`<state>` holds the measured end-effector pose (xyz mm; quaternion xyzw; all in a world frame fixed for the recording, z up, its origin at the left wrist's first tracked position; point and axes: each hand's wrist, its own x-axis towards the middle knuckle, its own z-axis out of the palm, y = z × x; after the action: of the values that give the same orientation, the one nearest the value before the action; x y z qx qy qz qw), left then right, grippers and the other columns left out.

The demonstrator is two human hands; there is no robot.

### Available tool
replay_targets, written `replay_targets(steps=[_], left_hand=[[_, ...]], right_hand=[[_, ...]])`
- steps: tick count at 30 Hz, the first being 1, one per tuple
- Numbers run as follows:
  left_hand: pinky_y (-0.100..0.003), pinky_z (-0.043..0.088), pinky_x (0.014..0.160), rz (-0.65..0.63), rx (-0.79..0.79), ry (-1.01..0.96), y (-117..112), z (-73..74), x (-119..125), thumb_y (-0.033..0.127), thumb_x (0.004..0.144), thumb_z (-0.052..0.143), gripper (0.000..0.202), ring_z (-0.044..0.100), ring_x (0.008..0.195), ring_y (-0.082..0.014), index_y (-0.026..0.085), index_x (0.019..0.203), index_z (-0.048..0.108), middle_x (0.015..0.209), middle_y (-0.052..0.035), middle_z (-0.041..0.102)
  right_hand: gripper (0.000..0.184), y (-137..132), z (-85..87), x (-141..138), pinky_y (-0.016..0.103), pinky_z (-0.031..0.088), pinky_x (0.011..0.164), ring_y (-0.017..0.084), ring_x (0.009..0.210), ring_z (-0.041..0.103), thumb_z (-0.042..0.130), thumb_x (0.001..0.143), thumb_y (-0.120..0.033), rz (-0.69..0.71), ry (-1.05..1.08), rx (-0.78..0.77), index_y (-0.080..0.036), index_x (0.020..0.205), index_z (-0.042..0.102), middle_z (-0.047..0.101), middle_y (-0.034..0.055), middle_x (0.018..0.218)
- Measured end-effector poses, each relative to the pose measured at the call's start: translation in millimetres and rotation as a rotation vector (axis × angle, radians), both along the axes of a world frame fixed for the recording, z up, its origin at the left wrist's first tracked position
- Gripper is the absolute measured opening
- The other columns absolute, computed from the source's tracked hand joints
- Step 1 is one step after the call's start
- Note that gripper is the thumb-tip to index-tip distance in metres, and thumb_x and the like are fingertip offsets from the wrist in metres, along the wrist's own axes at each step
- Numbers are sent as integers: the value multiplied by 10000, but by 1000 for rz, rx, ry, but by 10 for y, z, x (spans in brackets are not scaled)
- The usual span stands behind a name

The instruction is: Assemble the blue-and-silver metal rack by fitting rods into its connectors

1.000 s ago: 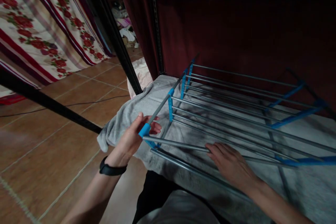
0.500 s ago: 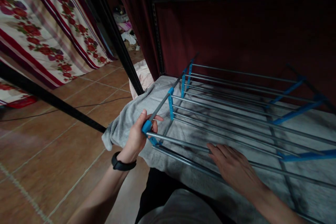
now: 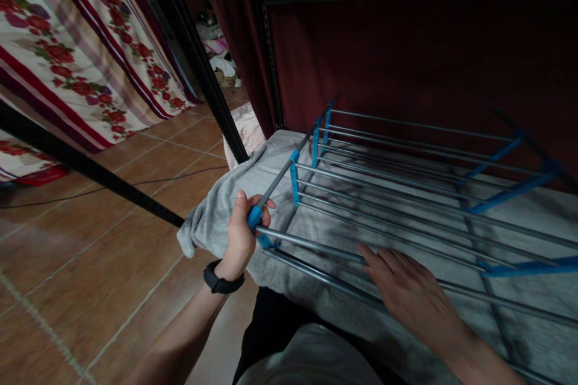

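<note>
A shoe rack [image 3: 388, 187] of grey metal tubes and blue plastic connectors lies on a grey blanket [image 3: 235, 189]. My left hand [image 3: 242, 225], with a black band on its wrist, is closed around the blue connector [image 3: 254, 216] at the rack's near left corner. Its thumb points up and its fingers curl behind the side tube. Lower right, my right hand [image 3: 406, 289] lies over a near long tube [image 3: 311, 243], with its fingers together and bent over it; its thumb is hidden. Another tube [image 3: 323, 278] runs just below, closer to my body.
Black metal frame posts [image 3: 198, 60] stand at the left, and a slanting black bar [image 3: 103, 171] crosses low. A dark red curtain [image 3: 383, 60] hangs behind. At far left are a floral curtain [image 3: 58, 66] and tiled floor [image 3: 121, 252] with a thin cable [image 3: 180, 175].
My left hand has shifted slightly right and its wrist has turned a little, still on the corner connector. My right hand has slid very slightly right. The rack has barely moved.
</note>
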<state>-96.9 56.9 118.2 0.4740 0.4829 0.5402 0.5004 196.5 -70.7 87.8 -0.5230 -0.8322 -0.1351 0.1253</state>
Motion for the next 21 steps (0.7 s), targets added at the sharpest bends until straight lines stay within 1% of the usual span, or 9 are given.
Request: replay_targets(steps=[4,9,11,14,18,21], left_hand=[[-232,268,387,13,1,-7,-5,12,-3,715,959,256,703,362,403,-112,167,720,625,468,-16,453],[-232,297,405,-109,-64,-14,5,85,-61,685,960,307,650,360,414,-109,160,725,611,496,-29,490],[-239,302,409,-127,-74,12,1,108,-67,701,950,314,652,368,421,-113,163,727,606,512,-35,507],[-254,267,411,-100,-57,36,-2,102,-48,709,946,302,655,352,422,-121,171,716,597,505,-29,487],[-286,232,429,-65,-28,54,3,25,-70,697,955,277,646,323,427,-137,186,740,609,494,-17,467],[-297,284,455,-42,-28,120,14,-6,-134,669,970,244,630,379,462,-156,205,767,619,523,-19,530]], right_hand=[[346,0,16,-4,375,449,851,199,901,641,433,1062,-247,-4,-7,-1,-181,1387,529,687,71,1018],[349,9,6,-30,359,450,805,185,875,646,420,1063,-236,9,8,-12,-174,1388,530,688,66,1033],[363,3,12,-39,363,447,807,192,881,649,445,1053,-233,0,7,-9,-174,1403,521,688,66,1033],[374,-14,49,-58,360,443,809,194,875,649,475,1039,-229,-2,12,-7,-184,1408,521,687,61,1026],[352,-61,146,-136,341,441,786,186,870,654,505,1011,-186,-34,42,-37,-196,1360,551,691,54,1029],[339,-104,231,-237,323,451,780,182,882,659,541,986,-180,-85,65,-84,-208,1323,563,697,48,1038]])
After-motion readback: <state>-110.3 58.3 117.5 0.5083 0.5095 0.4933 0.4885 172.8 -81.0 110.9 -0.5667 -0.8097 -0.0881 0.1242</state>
